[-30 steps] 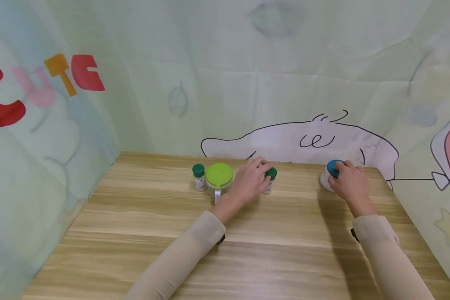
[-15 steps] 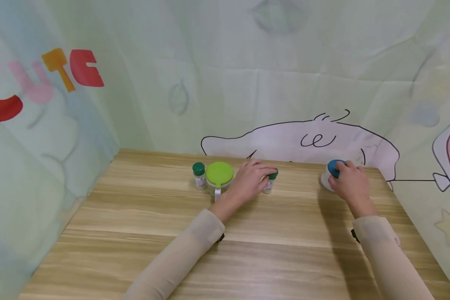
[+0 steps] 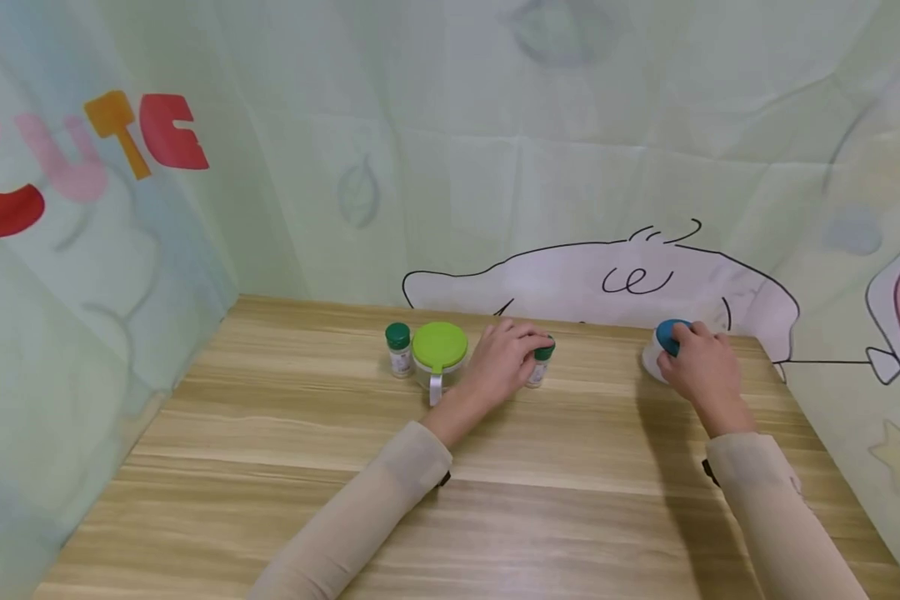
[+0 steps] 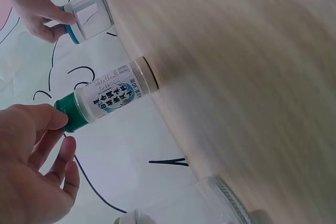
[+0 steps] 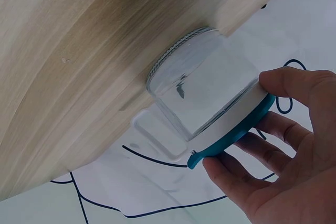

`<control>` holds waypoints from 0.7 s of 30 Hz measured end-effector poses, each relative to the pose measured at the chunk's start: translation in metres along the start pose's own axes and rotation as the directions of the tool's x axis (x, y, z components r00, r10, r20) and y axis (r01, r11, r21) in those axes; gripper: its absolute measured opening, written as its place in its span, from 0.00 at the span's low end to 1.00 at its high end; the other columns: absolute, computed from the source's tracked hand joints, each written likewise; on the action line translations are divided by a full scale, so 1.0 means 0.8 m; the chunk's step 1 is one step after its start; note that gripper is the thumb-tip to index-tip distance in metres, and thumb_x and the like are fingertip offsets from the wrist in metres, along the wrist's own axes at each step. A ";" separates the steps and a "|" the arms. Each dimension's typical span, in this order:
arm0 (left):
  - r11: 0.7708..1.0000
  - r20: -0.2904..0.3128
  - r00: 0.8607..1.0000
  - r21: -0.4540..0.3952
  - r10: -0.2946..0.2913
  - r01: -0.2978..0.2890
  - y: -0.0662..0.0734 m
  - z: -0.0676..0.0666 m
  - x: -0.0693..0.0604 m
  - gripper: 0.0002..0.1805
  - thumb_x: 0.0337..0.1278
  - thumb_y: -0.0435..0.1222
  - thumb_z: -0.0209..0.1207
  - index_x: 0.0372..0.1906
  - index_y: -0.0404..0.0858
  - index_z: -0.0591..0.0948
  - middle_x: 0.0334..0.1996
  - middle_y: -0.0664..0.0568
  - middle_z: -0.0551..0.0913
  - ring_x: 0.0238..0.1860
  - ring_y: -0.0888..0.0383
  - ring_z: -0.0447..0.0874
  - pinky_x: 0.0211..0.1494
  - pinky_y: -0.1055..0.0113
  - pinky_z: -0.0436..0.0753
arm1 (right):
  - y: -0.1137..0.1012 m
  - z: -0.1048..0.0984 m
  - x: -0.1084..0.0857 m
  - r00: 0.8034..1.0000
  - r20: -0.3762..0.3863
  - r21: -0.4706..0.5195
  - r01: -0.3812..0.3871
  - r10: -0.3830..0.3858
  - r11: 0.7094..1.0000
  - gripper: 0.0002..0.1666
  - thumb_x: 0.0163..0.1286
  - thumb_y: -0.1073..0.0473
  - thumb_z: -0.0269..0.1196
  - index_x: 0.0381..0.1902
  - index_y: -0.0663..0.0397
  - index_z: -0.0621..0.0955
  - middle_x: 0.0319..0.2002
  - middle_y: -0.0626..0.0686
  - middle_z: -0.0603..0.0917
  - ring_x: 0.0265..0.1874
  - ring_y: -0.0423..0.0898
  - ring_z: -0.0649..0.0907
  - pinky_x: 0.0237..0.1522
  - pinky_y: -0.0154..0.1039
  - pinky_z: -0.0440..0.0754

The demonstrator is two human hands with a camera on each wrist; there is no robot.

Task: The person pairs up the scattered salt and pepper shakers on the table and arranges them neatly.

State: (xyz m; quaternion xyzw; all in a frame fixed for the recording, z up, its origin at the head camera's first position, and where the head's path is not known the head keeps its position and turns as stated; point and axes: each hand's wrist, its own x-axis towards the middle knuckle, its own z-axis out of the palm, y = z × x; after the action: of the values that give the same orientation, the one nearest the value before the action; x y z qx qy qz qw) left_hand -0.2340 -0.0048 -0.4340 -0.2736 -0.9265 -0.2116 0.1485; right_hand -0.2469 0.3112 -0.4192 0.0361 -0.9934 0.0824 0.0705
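Note:
My left hand [image 3: 499,364] pinches the green cap of a small spice bottle [image 3: 537,372] between thumb and fingers. In the left wrist view this bottle [image 4: 113,95] has a white printed label and its base meets the wooden tabletop. Off to the right, my right hand [image 3: 701,365] grips the blue lid [image 5: 236,134] of a clear glass jar [image 5: 202,85]. The jar has a side handle and stands upright on the table, with a few small dark marks visible on or in it. Part of its lid is hidden behind my fingers in the head view.
Left of my left hand stands a jar with a lime-green lid [image 3: 440,346] and a pale handle. Beside it is a second green-capped spice bottle [image 3: 400,357]. A printed curtain [image 3: 450,208] hangs right behind the table's far edge [image 3: 322,308].
My left hand has come down slightly, and its raised fingers have settled on the spice bottle's green cap. The right hand stays on the jar's blue lid. The head view has shifted a little.

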 end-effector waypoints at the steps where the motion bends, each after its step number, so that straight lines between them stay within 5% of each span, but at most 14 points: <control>1: 1.000 -0.003 1.000 0.002 0.003 -0.003 0.000 0.001 0.000 0.18 0.71 0.32 0.63 0.61 0.47 0.88 0.60 0.57 0.86 0.60 0.54 0.79 0.63 0.57 0.78 | 0.000 0.000 0.000 1.000 -0.001 0.000 0.000 0.000 1.000 0.27 0.75 0.56 0.58 0.64 0.69 0.74 0.59 0.75 0.74 0.53 0.77 0.73 0.55 0.74 0.77; 21: 0.999 -0.007 1.000 0.041 -0.009 0.009 0.003 0.004 -0.001 0.17 0.72 0.38 0.66 0.61 0.48 0.88 0.54 0.57 0.85 0.59 0.56 0.79 0.60 0.61 0.79 | 0.000 0.001 -0.002 1.000 -0.015 0.000 0.013 -0.013 1.000 0.27 0.76 0.56 0.58 0.64 0.69 0.73 0.59 0.75 0.74 0.53 0.79 0.73 0.54 0.75 0.77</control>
State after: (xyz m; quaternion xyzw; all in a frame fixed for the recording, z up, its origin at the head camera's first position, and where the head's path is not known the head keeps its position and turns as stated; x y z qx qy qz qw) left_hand -0.2322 -0.0019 -0.4360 -0.2655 -0.9314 -0.1939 0.1563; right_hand -0.2455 0.3112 -0.4200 0.0417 -0.9927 0.0821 0.0782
